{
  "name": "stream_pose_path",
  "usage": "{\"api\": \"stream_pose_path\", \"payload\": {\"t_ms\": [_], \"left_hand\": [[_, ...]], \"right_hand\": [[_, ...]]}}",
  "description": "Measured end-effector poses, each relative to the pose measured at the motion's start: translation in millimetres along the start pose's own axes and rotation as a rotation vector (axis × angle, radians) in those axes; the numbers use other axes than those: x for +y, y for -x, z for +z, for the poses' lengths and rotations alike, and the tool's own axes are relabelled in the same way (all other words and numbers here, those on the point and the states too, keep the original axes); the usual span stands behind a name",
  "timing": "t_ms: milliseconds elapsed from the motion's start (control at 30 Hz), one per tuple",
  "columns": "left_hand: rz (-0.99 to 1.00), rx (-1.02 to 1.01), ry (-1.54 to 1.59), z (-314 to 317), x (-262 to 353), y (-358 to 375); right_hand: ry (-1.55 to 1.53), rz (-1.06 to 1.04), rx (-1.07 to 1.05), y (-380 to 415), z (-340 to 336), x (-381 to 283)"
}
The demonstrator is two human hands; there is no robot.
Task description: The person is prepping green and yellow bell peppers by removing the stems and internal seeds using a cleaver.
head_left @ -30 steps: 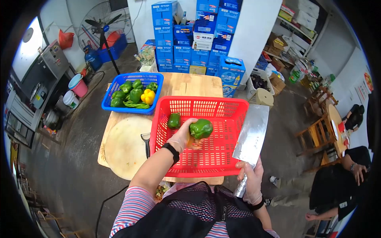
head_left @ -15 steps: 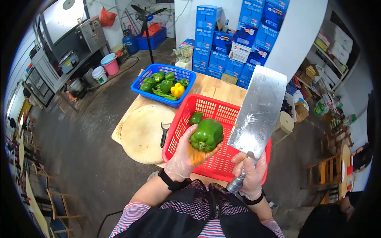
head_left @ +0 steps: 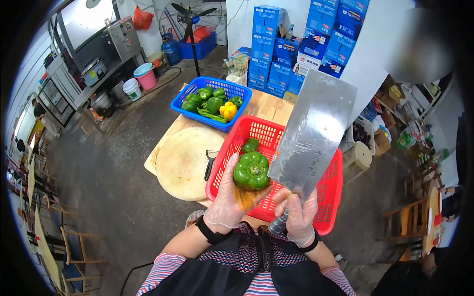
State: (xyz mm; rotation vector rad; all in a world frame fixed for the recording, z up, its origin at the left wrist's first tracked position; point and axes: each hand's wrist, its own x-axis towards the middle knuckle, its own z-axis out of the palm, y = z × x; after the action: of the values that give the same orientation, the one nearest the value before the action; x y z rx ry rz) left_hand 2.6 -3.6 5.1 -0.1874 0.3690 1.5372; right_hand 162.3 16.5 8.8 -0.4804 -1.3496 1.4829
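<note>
A green bell pepper [head_left: 251,170] rests in the gloved palm and fingers of my left hand [head_left: 230,201], its stem end turned up toward me. My right hand [head_left: 299,215], also in a clear plastic glove, grips the handle of a cleaver [head_left: 316,130]. The broad blade points up and away, and its lower left corner overlaps the pepper's right edge in this view. Both hands are over the near part of a red plastic basket [head_left: 336,197]. Another green pepper [head_left: 250,145] lies inside that basket, just beyond the held one.
Left of the basket are a round cutting board [head_left: 185,165] and a black peeler [head_left: 210,165] on the wooden table [head_left: 269,106]. A blue basket [head_left: 180,112] behind holds green peppers and a yellow pepper [head_left: 228,111]. Blue cartons [head_left: 264,47] stand stacked against the wall.
The pepper has turned in my left hand, so its stem end now faces up. The cleaver has moved left, closer to the pepper.
</note>
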Motion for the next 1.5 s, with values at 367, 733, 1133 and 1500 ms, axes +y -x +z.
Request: {"api": "stream_pose_path", "payload": {"t_ms": [367, 733, 1133, 1500], "left_hand": [[0.18, -0.067, -0.128, -5.5, -12.8, -6.3], [0.288, -0.129, -0.151, -6.9, -19.9, -9.7], [0.338, -0.101, -0.215, -3.7, -26.7, 0.0], [0.223, -0.122, -0.207, -4.1, -18.4, -2.7]], "right_hand": [[0.137, -0.06, 0.049, -3.5, 4.5, 8.6], [0.158, -0.07, 0.075, 0.9, 7.6, 7.6], [0.019, 0.013, 0.118, -1.4, 11.6, 15.5], [-0.106, 0.072, -0.005, -11.4, -14.7, 24.8]]}}
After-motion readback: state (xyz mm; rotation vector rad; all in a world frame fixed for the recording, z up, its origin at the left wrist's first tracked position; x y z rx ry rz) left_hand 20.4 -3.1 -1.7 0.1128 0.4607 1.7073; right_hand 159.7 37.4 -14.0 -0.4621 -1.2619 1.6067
